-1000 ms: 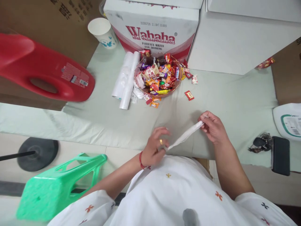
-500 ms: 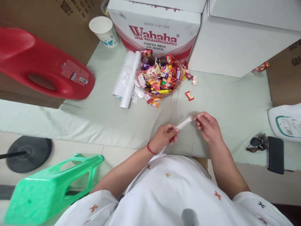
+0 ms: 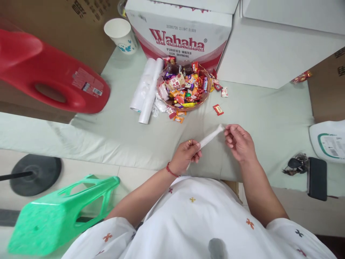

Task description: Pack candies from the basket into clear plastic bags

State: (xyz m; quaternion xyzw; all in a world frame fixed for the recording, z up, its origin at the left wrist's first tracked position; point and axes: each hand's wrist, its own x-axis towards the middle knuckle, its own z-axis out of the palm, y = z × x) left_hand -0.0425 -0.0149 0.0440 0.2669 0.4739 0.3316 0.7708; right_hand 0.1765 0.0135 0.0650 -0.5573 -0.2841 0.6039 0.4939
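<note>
A long, thin white strip [image 3: 210, 137], rolled or twisted and perhaps of tissue or thin plastic, slants up to the right above the table's front edge. Its lower part is gripped in my left hand [image 3: 187, 154], between thumb and bent fingers, and a bit of white shows below that hand. At the strip's flared upper end, my right hand [image 3: 239, 142] has thumb and forefinger pinched together, seemingly on the tip. The right hand's other fingers are curled. Beyond the hands lies a red wrapped candy [image 3: 218, 109] on the pale green cloth [image 3: 264, 118].
A glass bowl [image 3: 198, 107] heaped with candies stands before a Wahaha carton [image 3: 178, 27]. White plastic rolls [image 3: 149, 97] and a paper cup [image 3: 121, 36] are left of it. A red jug [image 3: 91, 86] is far left; keys [image 3: 295, 163] and a phone [image 3: 317, 178] lie right. A green stool [image 3: 61, 212] is below.
The strip's upper end has risen slightly and more of it shows beyond my left hand. My right fingers, just apart from the tip before, now meet it.
</note>
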